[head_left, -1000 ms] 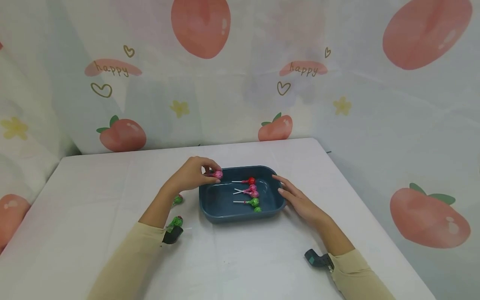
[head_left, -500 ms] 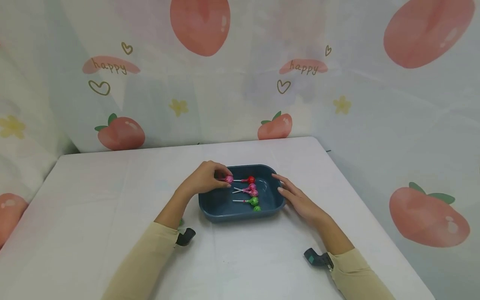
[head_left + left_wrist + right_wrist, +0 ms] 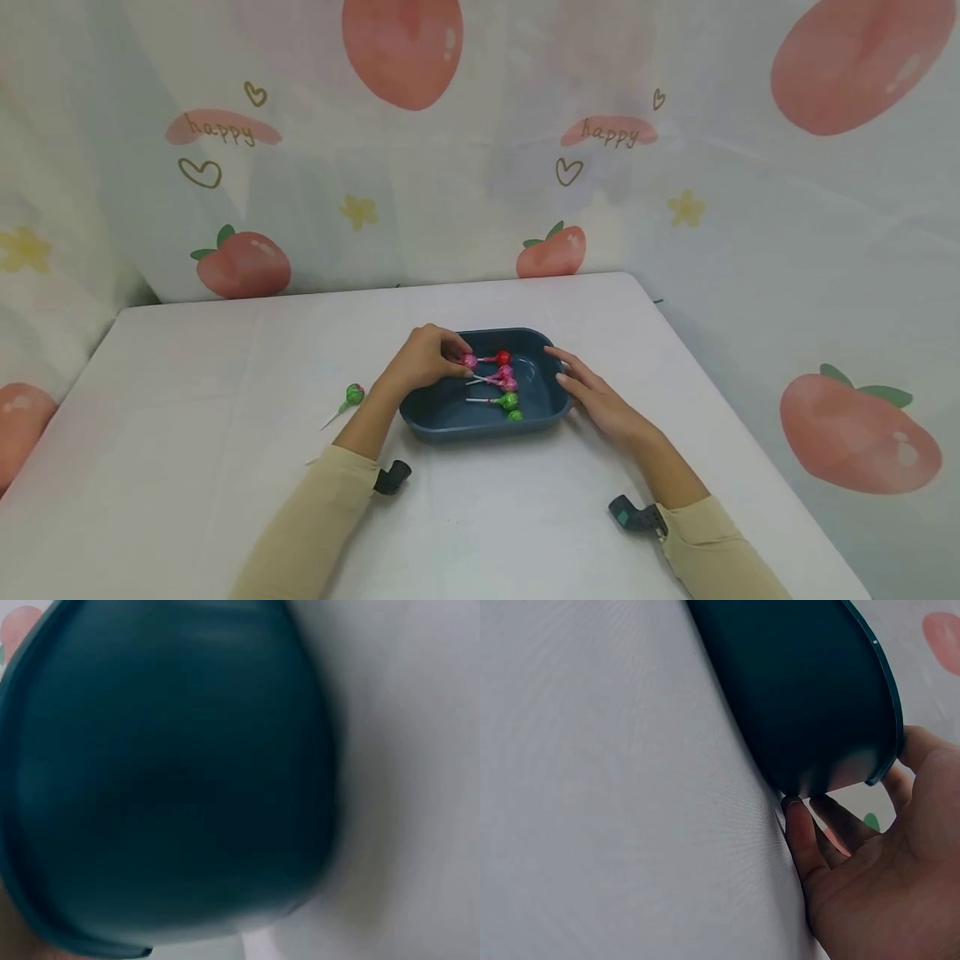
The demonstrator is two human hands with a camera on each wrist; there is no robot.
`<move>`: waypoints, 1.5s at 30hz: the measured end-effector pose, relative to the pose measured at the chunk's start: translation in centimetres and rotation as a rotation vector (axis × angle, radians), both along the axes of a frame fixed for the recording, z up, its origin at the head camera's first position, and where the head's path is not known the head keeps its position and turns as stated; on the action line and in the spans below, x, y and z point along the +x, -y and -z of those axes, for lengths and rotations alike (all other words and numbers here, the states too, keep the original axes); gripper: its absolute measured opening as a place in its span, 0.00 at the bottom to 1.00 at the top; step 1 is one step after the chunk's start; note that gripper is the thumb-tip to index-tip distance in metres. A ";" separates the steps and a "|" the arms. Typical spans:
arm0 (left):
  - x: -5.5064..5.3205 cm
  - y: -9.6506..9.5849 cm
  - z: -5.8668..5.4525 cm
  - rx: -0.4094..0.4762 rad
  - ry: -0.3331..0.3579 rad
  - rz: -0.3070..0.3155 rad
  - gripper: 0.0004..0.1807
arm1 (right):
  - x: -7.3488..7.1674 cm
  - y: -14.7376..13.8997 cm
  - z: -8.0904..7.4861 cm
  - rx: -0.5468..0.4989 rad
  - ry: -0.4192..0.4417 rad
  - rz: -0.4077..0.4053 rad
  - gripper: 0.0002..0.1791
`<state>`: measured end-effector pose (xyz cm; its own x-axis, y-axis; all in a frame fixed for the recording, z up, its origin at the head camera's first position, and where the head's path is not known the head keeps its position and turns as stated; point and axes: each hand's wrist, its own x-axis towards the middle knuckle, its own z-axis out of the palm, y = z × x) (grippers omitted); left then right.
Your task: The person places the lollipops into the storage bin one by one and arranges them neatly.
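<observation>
My left hand (image 3: 431,360) pinches a pink lollipop (image 3: 469,360) inside the dark blue tray (image 3: 480,433), near its far left part. Right of that candy lie a red lollipop (image 3: 503,358), pink lollipops (image 3: 509,384) with crossed sticks and green lollipops (image 3: 509,402). At the tray's right end, my right hand (image 3: 600,406) holds the rim. In the right wrist view, some of its fingers (image 3: 801,832) touch the outer wall low down while others reach the rim. The tray's outer wall (image 3: 172,780) fills most of the left wrist view, hiding the lollipop there.
On the white table (image 3: 225,467), left of the tray, lies a green lollipop (image 3: 354,395) with its stick toward me. Another stick end (image 3: 312,460) shows beside the left sleeve (image 3: 315,517), which covers the remainder. A fruit-print curtain (image 3: 465,183) hangs behind the table.
My left hand has carried the pink lollipop rightward, from the tray's left rim to beside the red one. A green lollipop on the table has come back into sight. The right hand stays put.
</observation>
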<state>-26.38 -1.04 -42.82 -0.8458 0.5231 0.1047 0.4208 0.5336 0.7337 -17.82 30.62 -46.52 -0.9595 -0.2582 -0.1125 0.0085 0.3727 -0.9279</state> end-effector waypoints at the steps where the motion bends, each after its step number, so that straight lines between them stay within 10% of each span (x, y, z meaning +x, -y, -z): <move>1: 0.1 -0.2 0.1 0.001 0.004 -0.018 0.14 | 0.0 0.0 0.0 0.002 0.000 0.000 0.29; 11: 0.4 -1.2 1.5 -0.034 0.032 -0.148 0.13 | -0.2 0.2 0.0 0.010 -0.008 -0.001 0.29; 45: 0.5 -1.8 1.6 -0.083 0.015 -0.189 0.13 | -0.1 -0.2 0.2 0.042 -0.024 0.003 0.29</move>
